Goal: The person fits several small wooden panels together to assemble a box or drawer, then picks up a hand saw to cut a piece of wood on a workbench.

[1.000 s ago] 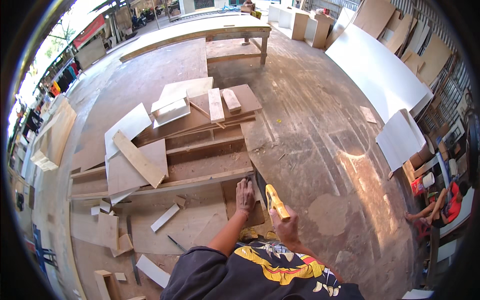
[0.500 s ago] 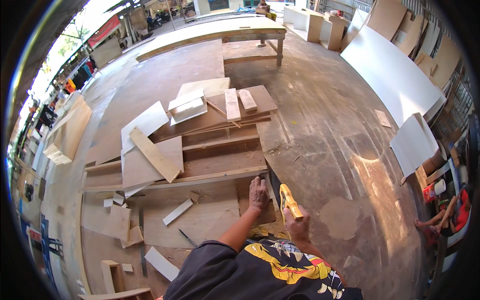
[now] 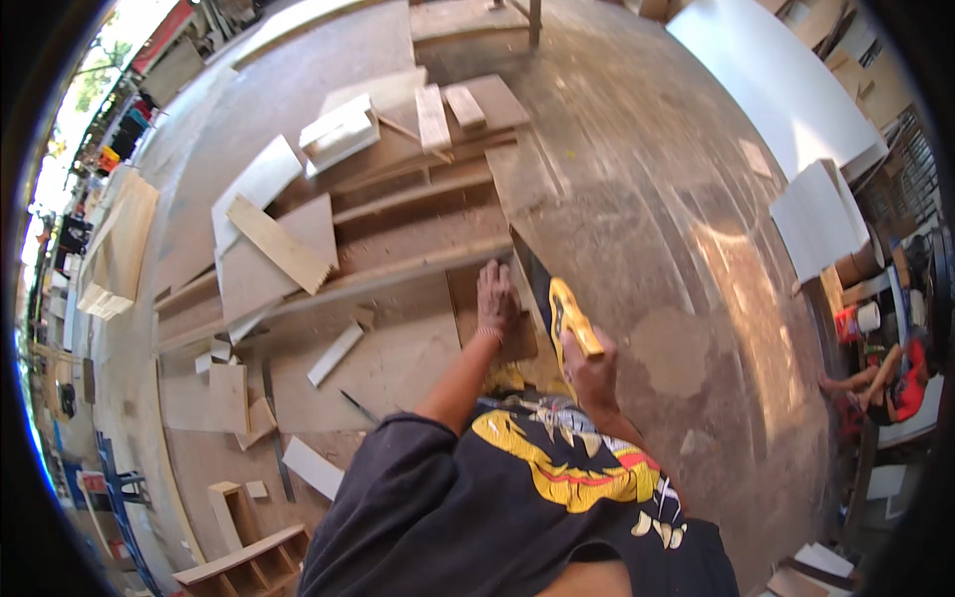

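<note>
My right hand (image 3: 592, 374) is closed round the yellow handle of a handsaw (image 3: 563, 310). The saw's dark blade points away from me, along the right end of a low wooden frame (image 3: 413, 261). My left hand (image 3: 496, 300) lies with its fingers stretched out beside the frame's near rail, over a small brown board (image 3: 465, 291). Nothing shows in its grip, though its underside is hidden. Whether the blade touches the wood I cannot tell.
Loose panels (image 3: 284, 239) and two short blocks (image 3: 433, 117) lie on the frame. Offcuts (image 3: 336, 353) and a drawer-like wooden piece (image 3: 234, 515) are at left. A large white sheet (image 3: 771, 90) leans at the right, with a seated person (image 3: 900, 383) nearer.
The view has tipped downward, so the frame, my hands and the saw sit higher in the picture. My left hand stays near the rail; the right keeps hold of the saw.
</note>
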### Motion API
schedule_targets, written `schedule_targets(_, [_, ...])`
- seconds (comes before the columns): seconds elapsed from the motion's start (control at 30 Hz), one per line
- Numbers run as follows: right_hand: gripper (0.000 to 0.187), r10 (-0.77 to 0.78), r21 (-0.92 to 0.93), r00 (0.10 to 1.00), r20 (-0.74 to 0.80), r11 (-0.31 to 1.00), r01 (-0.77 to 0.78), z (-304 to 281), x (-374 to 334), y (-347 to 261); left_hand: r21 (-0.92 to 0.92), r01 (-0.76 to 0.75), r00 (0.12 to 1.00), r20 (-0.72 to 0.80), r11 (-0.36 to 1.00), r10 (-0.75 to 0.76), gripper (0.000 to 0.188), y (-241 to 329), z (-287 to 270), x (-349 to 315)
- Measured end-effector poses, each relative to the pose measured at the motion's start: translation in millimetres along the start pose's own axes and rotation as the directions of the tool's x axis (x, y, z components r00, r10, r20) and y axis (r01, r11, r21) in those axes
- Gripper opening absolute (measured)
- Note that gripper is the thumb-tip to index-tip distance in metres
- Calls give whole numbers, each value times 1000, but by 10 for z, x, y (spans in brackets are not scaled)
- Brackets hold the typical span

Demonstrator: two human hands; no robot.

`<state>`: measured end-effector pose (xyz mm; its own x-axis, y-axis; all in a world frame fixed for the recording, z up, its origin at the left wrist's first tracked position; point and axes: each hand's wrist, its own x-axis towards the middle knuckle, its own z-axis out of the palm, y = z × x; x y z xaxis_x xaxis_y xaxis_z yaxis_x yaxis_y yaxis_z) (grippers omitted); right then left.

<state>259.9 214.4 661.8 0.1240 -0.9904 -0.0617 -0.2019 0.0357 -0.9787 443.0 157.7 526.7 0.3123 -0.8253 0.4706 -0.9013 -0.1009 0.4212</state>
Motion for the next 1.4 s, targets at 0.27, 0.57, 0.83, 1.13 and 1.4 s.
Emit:
schedule_targets(0.27, [21,-13,-49,1000,-17,999,13,3,-23,-104,62,11,999,46,998,-14,29,105,20,0])
schedule_targets(0.57, [21,-39,-27,999,-8,999,39,132,48,-135,130,63,993,93,990,-76,31,193,-30,69])
schedule_targets(0.83, [23,-59,-65,998,1,996,59,174,76,-146,142,72,992,95,987,-86,36,163,-17,55])
schedule_targets(1.13, [22,-29,-27,999,19,999,30,175,42,-220,172,47,993,102,984,-66,40,140,1,46])
schedule_targets(1.4, [20,-54,-83,998,39,995,57,144,44,-261,156,32,987,150,987,-55,33,153,5,42])
